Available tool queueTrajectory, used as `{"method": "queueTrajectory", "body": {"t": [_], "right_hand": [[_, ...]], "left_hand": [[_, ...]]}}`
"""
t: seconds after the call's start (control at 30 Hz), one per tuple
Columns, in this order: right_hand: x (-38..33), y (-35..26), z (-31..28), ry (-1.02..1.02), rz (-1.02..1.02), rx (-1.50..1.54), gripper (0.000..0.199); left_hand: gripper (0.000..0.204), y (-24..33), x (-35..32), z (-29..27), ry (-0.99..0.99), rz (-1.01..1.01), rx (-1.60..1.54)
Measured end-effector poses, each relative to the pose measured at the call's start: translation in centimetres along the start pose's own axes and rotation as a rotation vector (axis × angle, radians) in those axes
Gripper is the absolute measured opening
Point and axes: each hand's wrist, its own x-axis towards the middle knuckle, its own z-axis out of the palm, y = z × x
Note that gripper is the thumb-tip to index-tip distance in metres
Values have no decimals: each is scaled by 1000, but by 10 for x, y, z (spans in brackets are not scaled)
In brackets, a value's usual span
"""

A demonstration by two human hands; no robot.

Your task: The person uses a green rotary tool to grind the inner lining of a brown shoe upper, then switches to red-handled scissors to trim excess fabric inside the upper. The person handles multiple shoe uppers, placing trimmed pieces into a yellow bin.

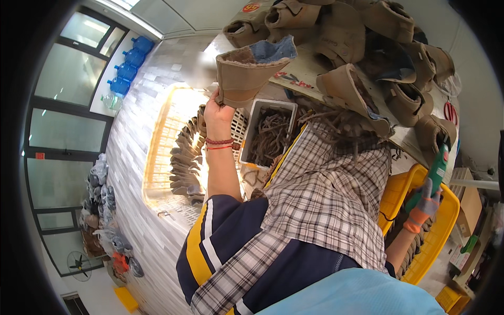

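My left hand point(218, 111), bare with red bracelets at the wrist, is raised with its fingers closed on a brown shoe upper point(244, 79). The upper has a fleecy lining with a blue patch at its opening. In a grey and orange work glove, my right hand point(424, 207) grips a green handheld power tool point(438, 168) at the right. The tool points up toward another brown upper point(434, 131) at the table's edge; its working tip is hard to make out. More uppers point(341, 39) lie heaped on the table point(294, 81) ahead of me.
Brown strips fill a white crate point(291, 107) below the table. A yellowish basket point(152, 173) on the left holds stacked uppers point(184, 157). By my right arm stands a yellow bin point(446, 231). Red-handled scissors point(450, 113) lie at the table's right. A plaid apron covers my lap.
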Motion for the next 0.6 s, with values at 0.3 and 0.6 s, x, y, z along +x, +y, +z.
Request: {"method": "queueTrajectory", "body": {"t": [0.3, 0.6], "right_hand": [[-23, -53, 75, -338, -337, 22, 56], [-5, -92, 113, -173, -1114, -334, 68]], "left_hand": [[35, -42, -17, 64, -225, -76, 110], [37, -67, -24, 104, -634, -569, 22]]}}
